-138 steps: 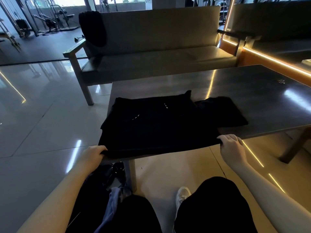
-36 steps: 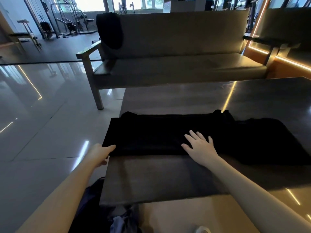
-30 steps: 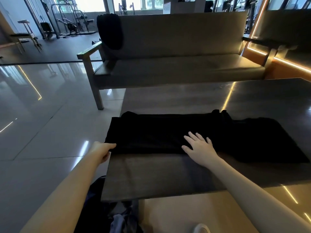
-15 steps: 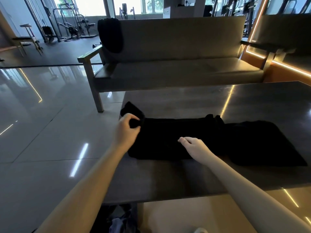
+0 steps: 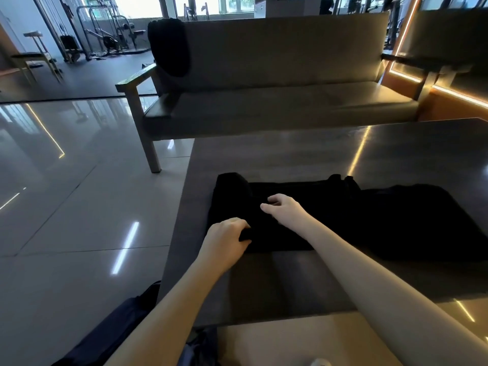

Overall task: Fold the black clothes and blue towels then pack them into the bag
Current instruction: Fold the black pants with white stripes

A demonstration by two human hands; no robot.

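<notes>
On the surface (image 5: 290, 154), black garment (image 5: 369, 215) half-folded; left hand (image 5: 227, 244) grips its 8 o'clock corner, right hand (image 5: 285, 212) curled on top toward 9 o'clock, grip unclear.

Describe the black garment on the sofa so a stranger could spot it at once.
Find the long grey sofa beyond the dark table. At its left end, a black garment hangs draped over the backrest. Unlike the black clothes lying flat on the table, it hangs upright.
</notes>
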